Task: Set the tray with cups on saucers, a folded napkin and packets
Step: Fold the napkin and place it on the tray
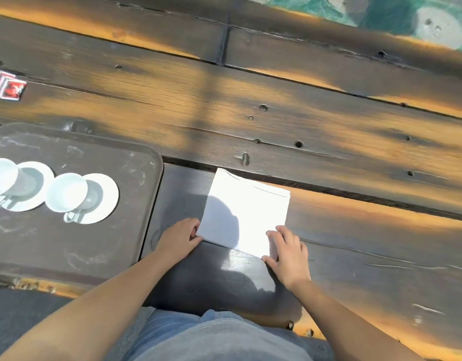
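Observation:
A white folded napkin [246, 208] lies flat on the wooden table, right of the tray. My left hand [179, 237] pinches its near left corner. My right hand [287, 250] rests on its near right corner, thumb under the edge. The dark tray [136, 209] sits at the left and carries two white cups on white saucers: one cup [65, 192] on its saucer [104, 199] nearer the middle, another cup [2, 175] on a saucer [37, 186] at the left edge. Red packets [8, 86] lie on the table beyond the tray.
The table [276, 121] is made of dark, worn planks with gaps, knots and a protruding bolt [245, 158] just beyond the napkin. Its near edge runs in front of my lap. Green ground shows at the top right.

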